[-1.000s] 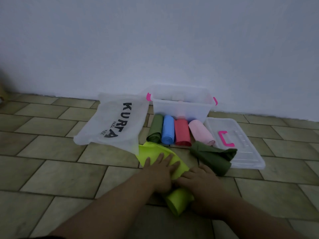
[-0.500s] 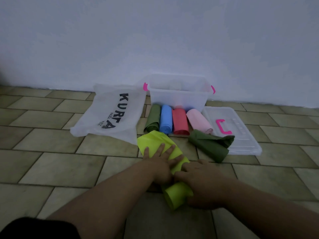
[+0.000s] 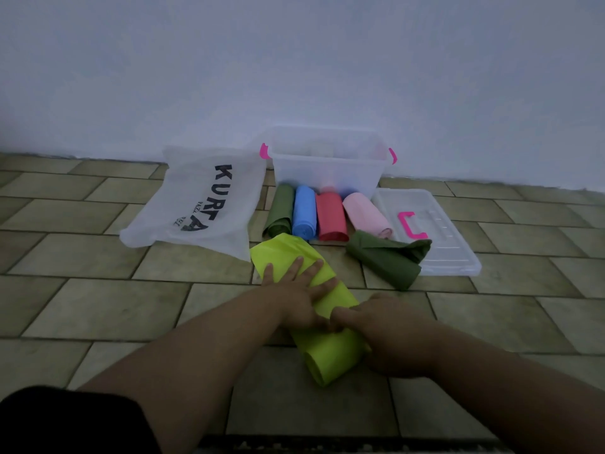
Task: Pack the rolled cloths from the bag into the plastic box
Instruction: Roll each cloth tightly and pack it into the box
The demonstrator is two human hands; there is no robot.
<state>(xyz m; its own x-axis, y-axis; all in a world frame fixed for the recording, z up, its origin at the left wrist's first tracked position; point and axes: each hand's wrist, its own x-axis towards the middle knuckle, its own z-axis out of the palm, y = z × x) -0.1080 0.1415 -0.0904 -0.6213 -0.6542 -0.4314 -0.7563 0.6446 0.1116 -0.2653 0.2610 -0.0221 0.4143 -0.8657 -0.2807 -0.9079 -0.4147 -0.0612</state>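
A lime-yellow cloth [image 3: 288, 257] lies on the tiled floor, partly rolled at its near end. My left hand [image 3: 294, 296] presses flat on it with fingers spread. My right hand [image 3: 389, 335] grips the rolled near end. Behind it lie rolled cloths side by side: olive green [image 3: 280, 211], blue [image 3: 304, 213], red [image 3: 330, 216] and pink [image 3: 365, 214]. A loosely rolled dark green cloth [image 3: 386, 257] lies to the right. The clear plastic box [image 3: 327, 168] with pink handles stands against the wall. The white bag [image 3: 199, 204] lies flat at the left.
The box's clear lid [image 3: 448, 244] with a pink handle lies on the floor at the right, partly under the dark green cloth. A white wall runs behind everything. Tiled floor extends left and right.
The view has tilted slightly. My right hand has shifted a little along the rolled end of the yellow cloth; my left hand stays pressed flat on it.
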